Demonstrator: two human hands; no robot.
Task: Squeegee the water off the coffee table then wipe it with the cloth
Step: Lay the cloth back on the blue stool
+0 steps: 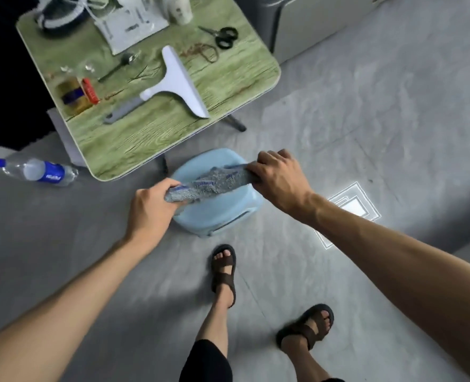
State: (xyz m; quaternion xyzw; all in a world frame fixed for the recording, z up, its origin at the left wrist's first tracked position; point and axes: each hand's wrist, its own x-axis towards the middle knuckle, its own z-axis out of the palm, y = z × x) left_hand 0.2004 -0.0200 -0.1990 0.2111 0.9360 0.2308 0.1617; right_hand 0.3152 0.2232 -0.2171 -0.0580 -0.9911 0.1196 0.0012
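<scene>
Head view, centre of the frame: a grey-blue terry cloth [214,183] twisted into a rope and stretched between both hands, just above a pale blue plastic stool [228,216]. Gripped at its lower-left end by the left hand [151,208] and at its upper-right end by the right hand [278,177], with the fingers [255,169] on each side clenched round the fabric, nothing released. Long axis from lower left to upper right, off the counter altogether.

Looks like wringing, so probably the pause before the wipe.

Upper left of the frame: a green wood-grain counter [134,142] with a white-bladed, grey-handled squeegee [173,84] lying flat on it, untouched, well apart from either hand. Counter up and to the left of the cloth — left hand the nearer one to its near corner, so likely the one to lead the cloth onto it.

Far left on the floor, a clear plastic bottle with a blue label [35,172]; near the top, black-handled scissors [222,37].
</scene>
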